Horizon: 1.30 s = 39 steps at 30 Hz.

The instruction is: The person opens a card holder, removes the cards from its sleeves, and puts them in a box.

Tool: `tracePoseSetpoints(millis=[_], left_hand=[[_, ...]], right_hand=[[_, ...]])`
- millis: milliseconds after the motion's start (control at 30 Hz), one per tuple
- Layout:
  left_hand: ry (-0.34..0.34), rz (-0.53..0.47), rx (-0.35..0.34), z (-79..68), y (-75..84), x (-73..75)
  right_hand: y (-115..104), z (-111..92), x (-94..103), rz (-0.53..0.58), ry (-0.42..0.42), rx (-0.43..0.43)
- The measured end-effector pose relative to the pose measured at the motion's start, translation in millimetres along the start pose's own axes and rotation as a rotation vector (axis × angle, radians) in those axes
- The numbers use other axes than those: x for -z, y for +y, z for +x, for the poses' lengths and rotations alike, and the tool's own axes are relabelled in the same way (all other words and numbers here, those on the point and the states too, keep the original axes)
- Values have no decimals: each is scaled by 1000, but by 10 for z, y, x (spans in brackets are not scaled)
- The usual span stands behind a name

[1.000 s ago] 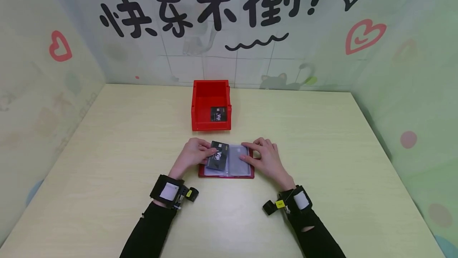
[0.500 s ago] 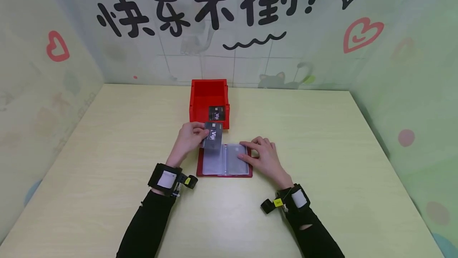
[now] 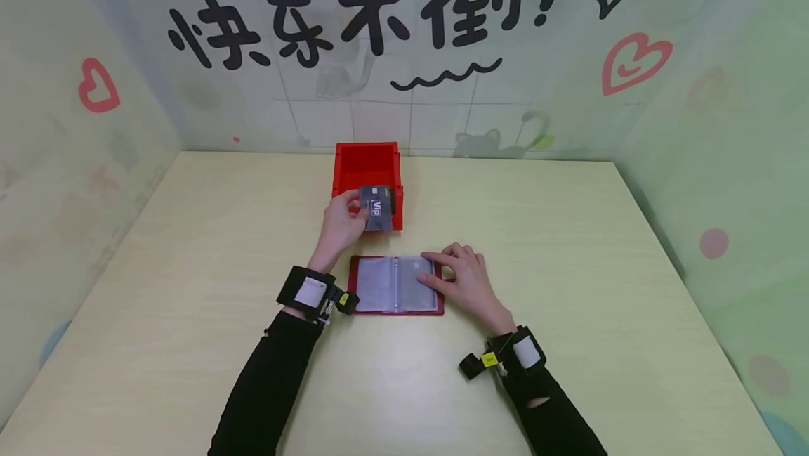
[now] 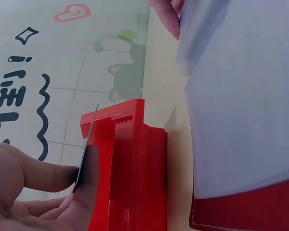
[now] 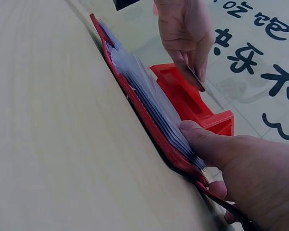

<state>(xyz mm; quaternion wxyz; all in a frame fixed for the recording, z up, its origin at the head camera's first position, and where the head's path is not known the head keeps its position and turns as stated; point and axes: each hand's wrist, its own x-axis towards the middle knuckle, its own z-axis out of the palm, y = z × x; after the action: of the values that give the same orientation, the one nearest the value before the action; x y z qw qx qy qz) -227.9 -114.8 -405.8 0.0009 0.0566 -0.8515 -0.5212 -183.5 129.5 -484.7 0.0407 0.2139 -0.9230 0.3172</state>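
Carefully, the left hand [image 3: 343, 223], pinching the VIP card [image 3: 378, 209] by the red bin [image 3: 367, 162], upper centre, should clear its front wall [image 3: 397, 223], while the right hand [image 3: 469, 280] grips the open album [image 3: 374, 284], mid-frame.

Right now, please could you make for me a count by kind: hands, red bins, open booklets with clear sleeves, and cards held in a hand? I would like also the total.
Hands: 2 (left hand, right hand)
Red bin: 1
Open booklet with clear sleeves: 1
Held card: 1
Total: 5
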Motion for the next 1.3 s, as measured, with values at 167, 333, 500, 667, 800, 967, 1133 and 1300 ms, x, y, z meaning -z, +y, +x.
tracePoseSetpoints(millis=[167, 333, 500, 667, 800, 967, 1133, 1300], left_hand=[[46, 24, -13, 126, 61, -82], [84, 78, -34, 228, 66, -145], [90, 135, -28, 310, 62, -191], [76, 179, -33, 367, 66, -235], [53, 216, -29, 395, 58, -256], [50, 311, -41, 419, 26, -286], [57, 416, -49, 413, -1, -332], [31, 465, -40, 391, 13, -361]], right_hand=[[11, 2, -1, 8, -8, -11], [2, 5, -3, 12, -17, -21], [-16, 1, 2, 10, -15, -25], [-33, -2, 16, 11, -14, -31], [-26, -1, 11, 11, -17, -30], [-15, -4, 8, 12, -20, -26], [-7, -1, 1, 5, -21, -23], [-4, 2, 3, 0, -13, -16]])
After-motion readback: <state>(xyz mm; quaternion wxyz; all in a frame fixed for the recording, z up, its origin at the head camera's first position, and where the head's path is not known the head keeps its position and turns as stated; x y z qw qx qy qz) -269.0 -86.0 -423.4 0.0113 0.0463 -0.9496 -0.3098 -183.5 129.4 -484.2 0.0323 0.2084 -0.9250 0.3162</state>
